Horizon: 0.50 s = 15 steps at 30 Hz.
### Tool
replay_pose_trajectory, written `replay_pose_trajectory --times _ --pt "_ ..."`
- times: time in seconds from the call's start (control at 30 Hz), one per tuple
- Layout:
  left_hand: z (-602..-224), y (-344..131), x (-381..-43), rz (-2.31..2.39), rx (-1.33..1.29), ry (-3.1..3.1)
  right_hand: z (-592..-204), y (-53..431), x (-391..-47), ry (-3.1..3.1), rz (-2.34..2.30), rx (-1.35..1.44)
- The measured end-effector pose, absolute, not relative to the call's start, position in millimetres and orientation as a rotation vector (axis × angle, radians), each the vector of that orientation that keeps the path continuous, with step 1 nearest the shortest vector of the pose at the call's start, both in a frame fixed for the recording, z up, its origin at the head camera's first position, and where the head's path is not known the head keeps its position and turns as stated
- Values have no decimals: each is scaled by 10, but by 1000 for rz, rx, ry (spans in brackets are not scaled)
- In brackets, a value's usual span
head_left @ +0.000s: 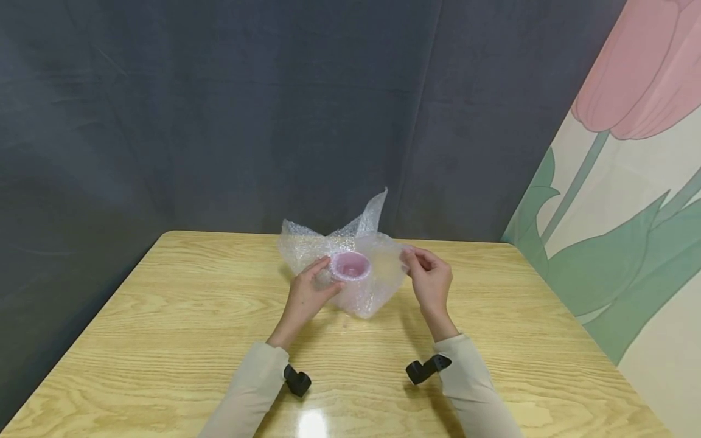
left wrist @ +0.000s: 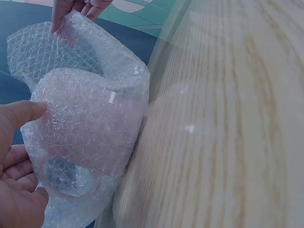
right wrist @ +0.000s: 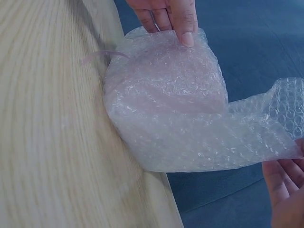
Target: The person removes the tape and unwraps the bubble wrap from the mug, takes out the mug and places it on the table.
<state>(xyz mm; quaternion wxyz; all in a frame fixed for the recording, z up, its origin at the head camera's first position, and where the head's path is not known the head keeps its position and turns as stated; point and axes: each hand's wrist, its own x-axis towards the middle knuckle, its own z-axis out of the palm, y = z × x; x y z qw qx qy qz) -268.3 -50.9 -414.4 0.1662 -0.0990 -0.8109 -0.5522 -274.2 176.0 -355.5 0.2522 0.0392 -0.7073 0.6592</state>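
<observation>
A pink cup stands upright on the table, its open top showing in the head view. Clear bubble wrap surrounds its side, and a loose peak rises behind it. My left hand grips the wrapped cup from the left, thumb at the near side and fingers farther back. On the right, my right hand pinches the wrap's loose edge and holds it out from the cup. Through the bubble wrap in the left wrist view, the cup shows only as a pink blur.
The wooden table reaches back to a dark grey curtain. A wall with a painted tulip stands at the right. Black wrist cameras sit on both sleeves. A thin pinkish strip sticks out beside the wrap.
</observation>
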Motion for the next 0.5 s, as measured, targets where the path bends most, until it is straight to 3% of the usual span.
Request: replay_pose_trajectory --times 0.5 --pt "-4142 -505 -2683 -1586 -271 -2313 -3777 1907 -2909 -1836 2016 4"
